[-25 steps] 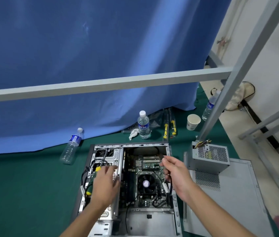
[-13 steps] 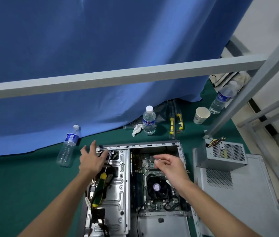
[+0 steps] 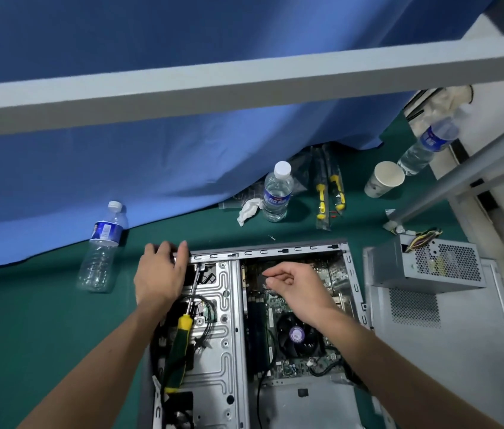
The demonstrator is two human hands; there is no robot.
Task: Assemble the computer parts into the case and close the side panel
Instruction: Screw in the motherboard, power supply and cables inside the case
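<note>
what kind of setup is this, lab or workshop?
Looks like a makeshift recording or work area, not a proper workshop: the open PC case lies on a green mat, a blue curtain hangs behind, and a grey metal frame crosses overhead.

text: none legible | bottle labels (image 3: 276,200): too blurred to read

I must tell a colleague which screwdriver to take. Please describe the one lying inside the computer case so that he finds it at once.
Start at the open computer case lying on the green mat. In its left half, on the metal drive cage, lies the screwdriver, just below the left hand. It has a green and yellow handle and lies loose, while the two other yellow-handled tools lie in clear packaging beyond the case.
</note>
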